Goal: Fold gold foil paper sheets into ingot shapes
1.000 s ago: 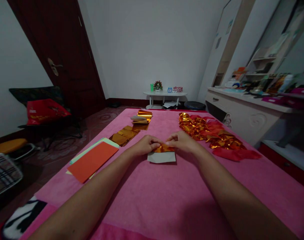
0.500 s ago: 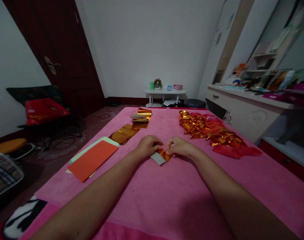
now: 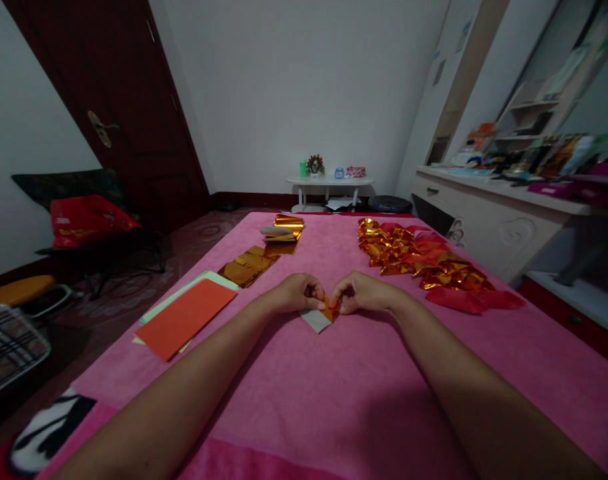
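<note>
A small sheet of gold foil paper [image 3: 317,321], partly folded, lies on the pink cloth in front of me. Its pale grey back faces up at the lower left, and shiny gold shows at the upper right. My left hand [image 3: 300,292] pinches the upper left edge between thumb and fingers. On the other side, my right hand [image 3: 353,292] has its fingers closed on the gold part. The two hands nearly meet over the paper, and the fingertips cover its upper edge.
Flat gold foil sheets [image 3: 250,265] and a foil stack [image 3: 284,230] lie at the far left. Nearer are orange and pale coloured papers [image 3: 187,319]. Crumpled gold and red foil pieces [image 3: 419,257] spread along the right. A white side table [image 3: 329,181] stands beyond the pink-covered surface.
My right hand has shifted slightly left, closer to my left hand. Less of the gold side shows now, and the paper's lower corner has moved a little left.
</note>
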A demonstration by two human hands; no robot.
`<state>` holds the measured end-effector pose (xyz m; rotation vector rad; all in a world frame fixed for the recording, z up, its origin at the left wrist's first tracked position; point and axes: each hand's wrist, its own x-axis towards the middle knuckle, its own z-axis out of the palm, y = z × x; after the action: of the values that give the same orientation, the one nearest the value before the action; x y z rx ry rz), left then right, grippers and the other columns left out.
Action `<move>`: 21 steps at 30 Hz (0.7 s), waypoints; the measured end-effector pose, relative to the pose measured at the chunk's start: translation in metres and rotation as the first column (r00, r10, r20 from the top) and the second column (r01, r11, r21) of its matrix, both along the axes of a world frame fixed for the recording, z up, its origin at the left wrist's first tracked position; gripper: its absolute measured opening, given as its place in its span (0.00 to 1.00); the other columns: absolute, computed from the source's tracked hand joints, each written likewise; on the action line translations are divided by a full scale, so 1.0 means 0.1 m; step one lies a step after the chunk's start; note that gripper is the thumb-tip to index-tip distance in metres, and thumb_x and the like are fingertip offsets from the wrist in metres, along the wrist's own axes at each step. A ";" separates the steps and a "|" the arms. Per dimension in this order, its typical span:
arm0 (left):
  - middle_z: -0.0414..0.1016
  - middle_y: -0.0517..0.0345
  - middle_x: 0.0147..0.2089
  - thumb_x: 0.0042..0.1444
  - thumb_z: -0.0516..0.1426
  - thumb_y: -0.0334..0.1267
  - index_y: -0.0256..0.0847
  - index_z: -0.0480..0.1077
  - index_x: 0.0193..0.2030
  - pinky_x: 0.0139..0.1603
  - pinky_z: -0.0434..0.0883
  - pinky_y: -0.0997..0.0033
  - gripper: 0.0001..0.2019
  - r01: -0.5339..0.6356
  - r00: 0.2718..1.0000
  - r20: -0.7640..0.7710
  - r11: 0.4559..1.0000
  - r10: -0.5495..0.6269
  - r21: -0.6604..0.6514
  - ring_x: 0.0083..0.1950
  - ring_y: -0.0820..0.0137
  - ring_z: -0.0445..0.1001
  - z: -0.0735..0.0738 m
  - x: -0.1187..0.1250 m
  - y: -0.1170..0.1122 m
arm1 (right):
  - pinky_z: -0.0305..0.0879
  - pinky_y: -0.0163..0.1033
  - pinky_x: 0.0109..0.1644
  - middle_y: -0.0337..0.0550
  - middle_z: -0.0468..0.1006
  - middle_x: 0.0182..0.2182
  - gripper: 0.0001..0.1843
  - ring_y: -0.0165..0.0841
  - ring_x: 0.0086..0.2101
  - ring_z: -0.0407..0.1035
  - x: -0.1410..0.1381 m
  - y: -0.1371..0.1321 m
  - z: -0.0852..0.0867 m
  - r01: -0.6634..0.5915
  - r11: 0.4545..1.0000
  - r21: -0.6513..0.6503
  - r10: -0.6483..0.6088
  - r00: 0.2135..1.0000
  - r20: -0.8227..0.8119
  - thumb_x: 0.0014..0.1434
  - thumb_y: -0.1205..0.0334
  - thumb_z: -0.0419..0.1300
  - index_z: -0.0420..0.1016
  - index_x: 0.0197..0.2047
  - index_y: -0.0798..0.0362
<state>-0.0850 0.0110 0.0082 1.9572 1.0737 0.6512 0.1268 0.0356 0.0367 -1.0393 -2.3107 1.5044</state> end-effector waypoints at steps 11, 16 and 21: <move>0.76 0.54 0.30 0.42 0.64 0.39 0.34 0.75 0.33 0.31 0.66 0.76 0.12 0.060 0.995 0.085 0.991 -0.051 -0.116 0.29 0.74 0.70 0.03 -0.02 -0.02 | 0.61 0.32 0.32 0.40 0.77 0.25 0.11 0.28 0.26 0.66 -0.07 0.02 -0.16 0.066 0.991 0.119 -0.061 0.997 -0.045 0.43 0.61 0.64 0.80 0.30 0.59; 0.75 0.55 0.30 0.42 0.64 0.38 0.34 0.75 0.33 0.30 0.66 0.77 0.12 0.078 0.995 0.073 0.988 -0.069 -0.131 0.28 0.75 0.68 0.04 -0.03 -0.01 | 0.59 0.31 0.29 0.39 0.75 0.24 0.08 0.28 0.26 0.66 -0.17 -0.02 -0.18 0.153 0.950 0.271 -0.181 0.980 0.082 0.42 0.62 0.65 0.77 0.28 0.57; 0.74 0.55 0.31 0.44 0.63 0.38 0.34 0.74 0.35 0.31 0.66 0.77 0.12 0.108 0.991 0.089 0.982 -0.096 -0.153 0.29 0.75 0.68 0.03 -0.05 0.01 | 0.54 0.31 0.27 0.39 0.77 0.29 0.16 0.28 0.27 0.67 -0.27 -0.15 -0.06 0.220 0.846 0.487 -0.396 0.870 0.295 0.39 0.58 0.69 0.76 0.34 0.52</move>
<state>-0.0904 0.0124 0.0109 1.8206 0.9392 0.5679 0.0995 0.0210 0.0306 -1.5829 -2.3929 0.6436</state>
